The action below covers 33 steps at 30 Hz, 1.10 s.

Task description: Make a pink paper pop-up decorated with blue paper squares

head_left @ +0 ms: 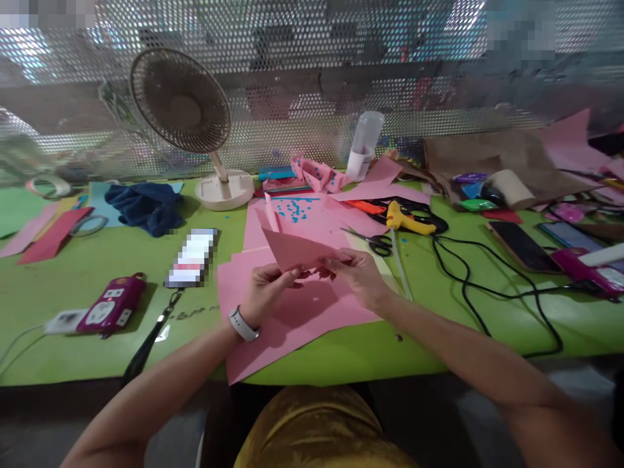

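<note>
Both my hands hold a folded pink paper piece point(299, 248) just above the green table point(88, 273). My left hand point(266, 289), with a white watch on its wrist, pinches the lower left edge. My right hand point(358, 276) pinches the right edge, fingers closed on the paper. Underneath lies a stack of larger pink sheets point(292, 318) that reaches the table's near edge. Behind the piece, another pink sheet carries small blue bits point(295, 209).
A small desk fan point(188, 114) stands at the back left. Scissors point(373, 240) and a yellow glue gun point(407, 221) with a black cable point(487, 286) lie to the right. Phones point(521, 247), a pink case point(112, 305), a blue cloth point(146, 205) and a white bottle point(365, 146) sit around.
</note>
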Tool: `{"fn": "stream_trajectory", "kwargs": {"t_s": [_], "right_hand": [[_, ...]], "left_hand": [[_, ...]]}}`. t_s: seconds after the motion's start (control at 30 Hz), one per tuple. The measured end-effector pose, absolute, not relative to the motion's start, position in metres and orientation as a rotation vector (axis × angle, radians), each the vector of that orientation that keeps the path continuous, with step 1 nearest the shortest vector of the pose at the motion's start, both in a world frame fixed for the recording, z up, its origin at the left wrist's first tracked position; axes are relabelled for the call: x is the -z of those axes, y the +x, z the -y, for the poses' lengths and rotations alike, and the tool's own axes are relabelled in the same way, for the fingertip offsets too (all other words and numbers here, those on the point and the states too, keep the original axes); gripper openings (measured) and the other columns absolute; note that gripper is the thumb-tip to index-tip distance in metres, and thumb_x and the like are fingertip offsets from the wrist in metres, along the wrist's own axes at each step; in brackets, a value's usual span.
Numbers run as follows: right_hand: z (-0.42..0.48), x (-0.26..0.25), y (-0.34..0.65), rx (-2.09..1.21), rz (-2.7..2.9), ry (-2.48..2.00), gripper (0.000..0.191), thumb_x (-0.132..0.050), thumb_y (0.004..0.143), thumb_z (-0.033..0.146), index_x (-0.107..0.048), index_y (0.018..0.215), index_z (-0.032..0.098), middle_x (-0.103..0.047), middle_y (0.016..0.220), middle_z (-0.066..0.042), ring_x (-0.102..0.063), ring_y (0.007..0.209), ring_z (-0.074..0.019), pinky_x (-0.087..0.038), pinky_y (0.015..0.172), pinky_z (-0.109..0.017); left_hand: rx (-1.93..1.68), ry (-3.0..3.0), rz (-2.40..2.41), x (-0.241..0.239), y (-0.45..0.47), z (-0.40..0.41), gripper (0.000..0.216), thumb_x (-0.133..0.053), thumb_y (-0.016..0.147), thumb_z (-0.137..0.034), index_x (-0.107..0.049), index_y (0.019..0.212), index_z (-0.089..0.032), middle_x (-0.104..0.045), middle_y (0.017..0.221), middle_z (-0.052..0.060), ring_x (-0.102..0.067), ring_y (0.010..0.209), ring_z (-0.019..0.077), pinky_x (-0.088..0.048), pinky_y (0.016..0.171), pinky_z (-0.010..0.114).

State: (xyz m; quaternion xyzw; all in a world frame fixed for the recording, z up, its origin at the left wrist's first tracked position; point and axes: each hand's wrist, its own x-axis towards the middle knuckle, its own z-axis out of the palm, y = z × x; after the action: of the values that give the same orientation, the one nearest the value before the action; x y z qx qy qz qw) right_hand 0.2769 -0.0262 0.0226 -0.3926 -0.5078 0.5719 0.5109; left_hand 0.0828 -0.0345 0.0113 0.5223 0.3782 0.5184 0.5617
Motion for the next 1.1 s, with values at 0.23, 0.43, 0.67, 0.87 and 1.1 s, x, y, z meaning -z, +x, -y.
{"fn": "stream_trajectory", "kwargs": {"t_s": [0.23,0.43,0.67,0.87,1.1], "right_hand": [[0.0243,-0.0222,0.2814,-1.328,1.168,-0.955,0.021,-0.081,0.069,0.039,-0.075,0.075,0.02,-0.071,0.066,-0.002,-0.063,0.059,-0.013,-0.05,0.059,-0.028],[0.0295,-0.0241,0.2801,-1.292,1.272,-0.971,0.017,-0.08,0.07,0.037,-0.074,0.073,0.021,-0.069,0.067,-0.001,-0.062,0.061,-0.0133,-0.051,0.061,-0.029],[0.0315,-0.0262,0.2807,-1.254,1.313,-0.957,0.013,-0.079,0.072,0.035,-0.075,0.074,0.023,-0.07,0.068,0.0,-0.063,0.064,-0.0137,-0.053,0.063,-0.029],[0.0323,-0.0257,0.2791,-1.293,1.279,-0.954,0.013,-0.079,0.071,0.035,-0.076,0.077,0.024,-0.071,0.07,-0.001,-0.066,0.064,-0.0138,-0.055,0.064,-0.029],[0.0298,-0.025,0.2813,-1.327,1.244,-0.963,0.015,-0.079,0.071,0.035,-0.075,0.073,0.021,-0.071,0.067,-0.001,-0.064,0.06,-0.0132,-0.055,0.061,-0.029]], "left_hand": [[-1.216,1.131,-0.915,-0.0179,0.0775,0.0313,0.07,-0.082,0.069,-0.035,-0.048,0.128,-0.021,-0.075,0.1,0.009,-0.073,0.089,0.0254,-0.059,0.055,0.021],[-1.042,1.184,-0.962,-0.0174,0.076,0.0314,0.041,-0.076,0.071,-0.047,-0.069,0.092,-0.013,-0.075,0.093,0.013,-0.072,0.092,0.0303,-0.058,0.055,0.024],[-1.062,1.17,-0.964,-0.0197,0.079,0.034,0.04,-0.078,0.069,-0.049,-0.07,0.085,-0.013,-0.076,0.093,0.013,-0.073,0.088,0.0294,-0.058,0.055,0.025],[-1.079,1.115,-0.993,-0.0187,0.0798,0.0335,0.039,-0.078,0.069,-0.048,-0.071,0.085,-0.013,-0.076,0.088,0.012,-0.074,0.083,0.0277,-0.058,0.055,0.025],[-1.046,1.132,-0.967,-0.0168,0.0746,0.0325,0.035,-0.074,0.074,-0.048,-0.07,0.081,-0.014,-0.076,0.082,0.011,-0.074,0.077,0.0261,-0.056,0.052,0.023]]}}
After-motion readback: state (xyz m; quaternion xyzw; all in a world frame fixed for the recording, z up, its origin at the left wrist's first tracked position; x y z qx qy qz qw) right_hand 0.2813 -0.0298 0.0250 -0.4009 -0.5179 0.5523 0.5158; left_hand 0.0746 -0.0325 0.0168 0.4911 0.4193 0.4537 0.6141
